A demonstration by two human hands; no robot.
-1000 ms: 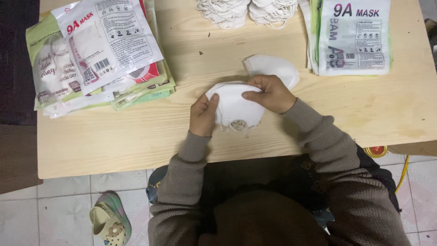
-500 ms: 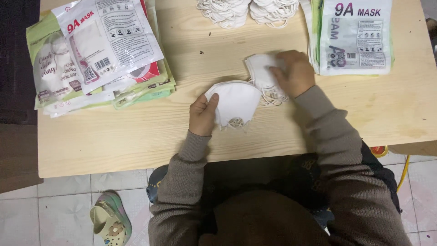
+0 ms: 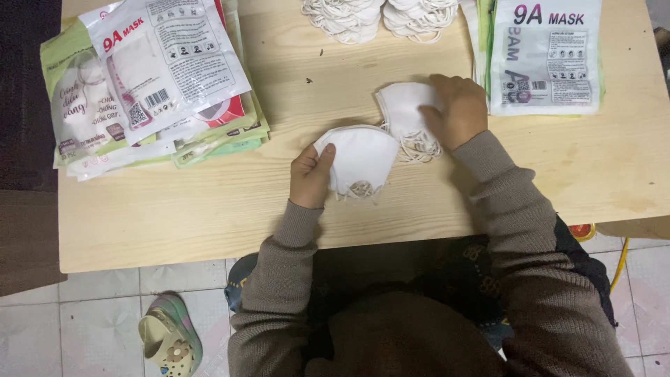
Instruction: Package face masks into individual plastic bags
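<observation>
Your left hand (image 3: 310, 174) pinches the left edge of the folded white mask (image 3: 356, 159), thumb on top, pinning it flat on the tabletop (image 3: 209, 209) straight ahead of you. Your right hand (image 3: 457, 112) lies open and flat on a second white mask (image 3: 401, 108), just up and right of the first, the two touching or nearly so; I cannot tell whether its fingers have closed on anything. Keep the left pinch light and near the rim so the mask stays folded, and slide the second mask low across the wood with its loose ear loops (image 3: 419, 148) trailing. Right of the folded mask stands a stack of printed packets (image 3: 548, 59); left of it a larger fanned pile of packets (image 3: 150, 84); beyond it, two bundles of white loops (image 3: 380, 14). Bare wood lies between the mask and the near edge.
</observation>
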